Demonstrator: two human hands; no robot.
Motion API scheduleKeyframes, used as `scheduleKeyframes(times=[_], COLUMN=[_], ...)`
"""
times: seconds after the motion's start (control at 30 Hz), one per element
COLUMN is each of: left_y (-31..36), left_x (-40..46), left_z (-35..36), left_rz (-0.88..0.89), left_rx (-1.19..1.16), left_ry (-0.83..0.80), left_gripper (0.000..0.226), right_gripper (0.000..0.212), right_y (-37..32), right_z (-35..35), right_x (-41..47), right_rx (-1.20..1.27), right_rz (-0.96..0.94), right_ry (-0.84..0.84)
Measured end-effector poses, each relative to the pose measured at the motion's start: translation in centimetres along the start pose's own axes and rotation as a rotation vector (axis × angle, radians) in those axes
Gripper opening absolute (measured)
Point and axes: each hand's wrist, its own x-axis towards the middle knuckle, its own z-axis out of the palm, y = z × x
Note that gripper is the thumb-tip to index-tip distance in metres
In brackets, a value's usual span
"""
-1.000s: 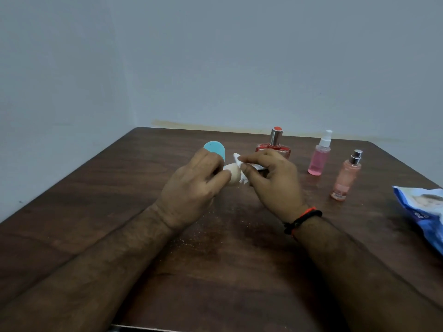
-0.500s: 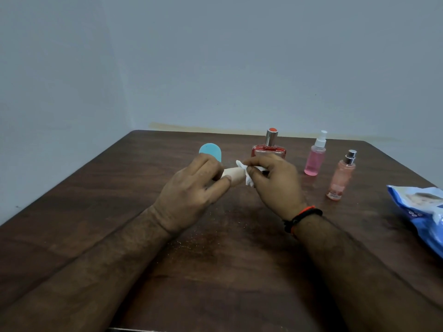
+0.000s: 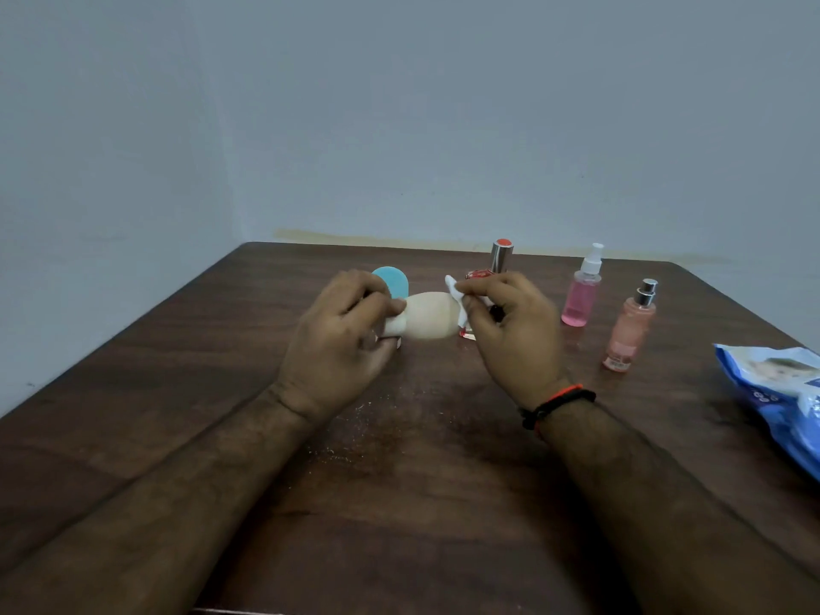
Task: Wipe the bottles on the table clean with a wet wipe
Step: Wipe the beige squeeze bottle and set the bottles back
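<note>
A dark wooden table (image 3: 399, 503) carries everything. The left hand (image 3: 341, 344) grips the neck end of a cream bottle (image 3: 428, 320), held sideways above the tabletop. The right hand (image 3: 514, 330) pinches a white wet wipe (image 3: 457, 295) against the bottle's base. Three pink spray bottles (image 3: 580, 295) stand behind and to the right.

at frame centre, left hand (image 3: 341, 344) grips a cream bottle (image 3: 428, 320) sideways; right hand (image 3: 510, 330) presses a white wipe (image 3: 457, 299) against its end.
</note>
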Motion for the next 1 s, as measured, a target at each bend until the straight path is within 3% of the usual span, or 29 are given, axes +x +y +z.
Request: scheduleKeyframes(times=[0.17, 0.43, 0.53, 0.63, 0.77, 1.0], left_y=[0.0, -0.2, 0.1, -0.2, 0.6, 0.9], left_x=[-0.1, -0.1, 0.0, -0.1, 0.3, 0.3], left_z=[-0.3, -0.2, -0.1, 0.1, 0.0, 0.0], left_rz=[-0.213, -0.335, -0.46, -0.635, -0.849, -0.971], left_rx=[-0.139, -0.191, -0.23, -0.423, -0.767, -1.153], left_ry=[-0.011, -0.004, 0.005, -0.01, -0.044, -0.165], left_gripper=[0.034, 0.042, 0.043, 0.048, 0.046, 0.035], right_gripper=[0.019, 0.017, 0.017, 0.018, 0.017, 0.018], right_y=[-0.9, -1.9, -1.4, -0.8, -1.2, -2.3], right_z=[0.0, 0.1, -0.3, -0.5, -0.2, 0.5], right_x=[-0.3, -0.6, -0.3, 0.0, -0.3, -0.7], right_rx=[0.009, -0.058, -0.119, -0.105, -0.045, 0.011], right_rz=[-0.084, -0.434, -0.423, -0.316, -0.307, -0.426], right_ry=[0.04, -0.039, -0.011, 0.074, 0.065, 0.005])
